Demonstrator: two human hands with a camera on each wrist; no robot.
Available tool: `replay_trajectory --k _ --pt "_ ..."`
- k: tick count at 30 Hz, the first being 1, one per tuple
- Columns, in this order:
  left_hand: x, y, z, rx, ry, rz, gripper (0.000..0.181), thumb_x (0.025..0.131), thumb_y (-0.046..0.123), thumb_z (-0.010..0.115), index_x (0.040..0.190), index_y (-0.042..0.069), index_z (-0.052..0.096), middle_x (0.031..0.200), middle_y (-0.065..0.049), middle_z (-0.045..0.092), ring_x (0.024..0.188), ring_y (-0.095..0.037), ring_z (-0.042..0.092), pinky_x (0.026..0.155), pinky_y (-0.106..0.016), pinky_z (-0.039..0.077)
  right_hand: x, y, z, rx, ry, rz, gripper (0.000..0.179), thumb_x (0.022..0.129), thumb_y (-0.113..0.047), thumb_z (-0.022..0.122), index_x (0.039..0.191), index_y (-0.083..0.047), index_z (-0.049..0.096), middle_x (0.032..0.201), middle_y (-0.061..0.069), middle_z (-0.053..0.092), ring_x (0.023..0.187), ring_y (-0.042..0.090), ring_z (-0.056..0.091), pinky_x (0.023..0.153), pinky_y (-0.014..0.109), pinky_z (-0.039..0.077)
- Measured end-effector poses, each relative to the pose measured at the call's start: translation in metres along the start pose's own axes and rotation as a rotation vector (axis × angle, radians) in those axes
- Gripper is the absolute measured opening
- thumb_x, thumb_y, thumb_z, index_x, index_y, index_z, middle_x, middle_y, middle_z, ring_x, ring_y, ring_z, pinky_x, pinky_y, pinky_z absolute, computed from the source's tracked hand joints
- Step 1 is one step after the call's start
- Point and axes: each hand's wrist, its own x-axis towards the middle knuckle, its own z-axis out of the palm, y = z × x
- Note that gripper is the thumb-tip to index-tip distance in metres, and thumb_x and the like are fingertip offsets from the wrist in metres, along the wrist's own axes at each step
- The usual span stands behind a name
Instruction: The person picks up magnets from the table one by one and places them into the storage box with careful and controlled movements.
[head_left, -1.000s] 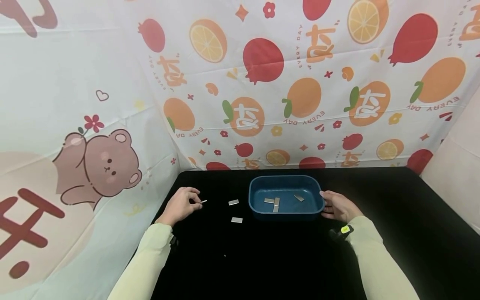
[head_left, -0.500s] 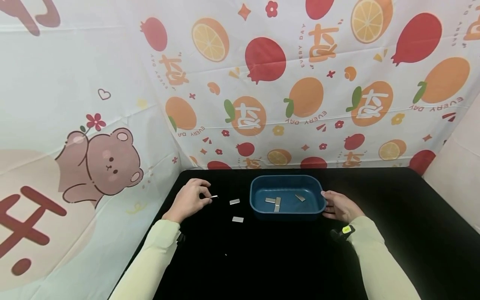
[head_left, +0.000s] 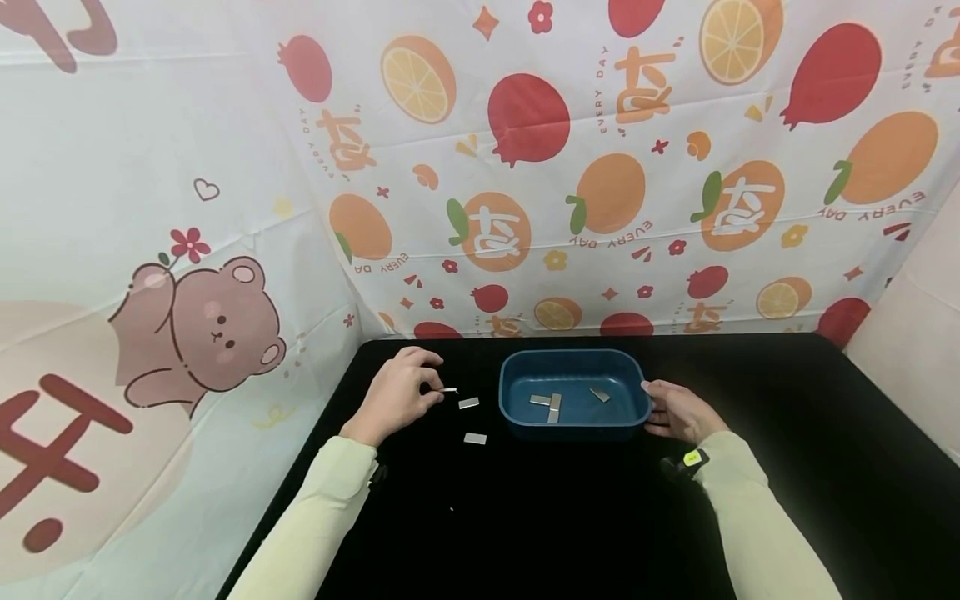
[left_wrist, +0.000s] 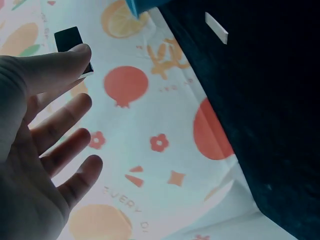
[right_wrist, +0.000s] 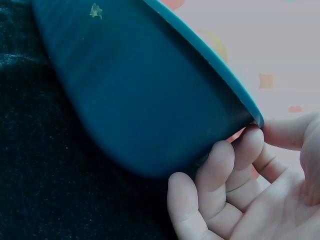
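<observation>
In the head view my left hand (head_left: 397, 393) pinches a small flat metal bar (head_left: 448, 390) between thumb and fingertip. Up close in the left wrist view, the bar (left_wrist: 68, 39) looks like a dark rectangular block, and the other fingers are spread away from it. My right hand (head_left: 681, 412) holds the right end of a blue plastic tub (head_left: 585, 360). In the right wrist view its thumb is at the rim (right_wrist: 220, 67) and the fingers are against the wall underneath. Several similar silver bars (head_left: 554, 408) lie inside the tub.
Two more silver bars, one farther back (head_left: 468, 402) and one nearer (head_left: 475, 438), lie on the black cloth-covered table (head_left: 570, 525) left of the tub. A tiny pale speck (head_left: 452, 509) is nearer the front. A fruit-patterned curtain (head_left: 555, 167) hangs behind the table.
My left hand has moved rightward and slightly away from me, carrying the bar closer to the tub. The right hand and the tub have stayed in place.
</observation>
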Motion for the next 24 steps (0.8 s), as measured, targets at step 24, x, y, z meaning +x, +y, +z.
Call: replay_trajectory --k 24 --pt "0.010 0.014 0.003 -0.010 -0.009 0.034 0.007 0.080 0.016 0.082 0.076 0.018 0.077 0.120 -0.004 0.069 0.120 -0.028 0.056 0.095 -0.049 0.050 0.000 0.000 0.000 0.006 0.010 0.008 0.020 0.104 -0.041 0.048 0.100 -0.023 0.056 0.083 -0.008 0.064 0.083 0.011 0.061 0.081 0.031 0.055"
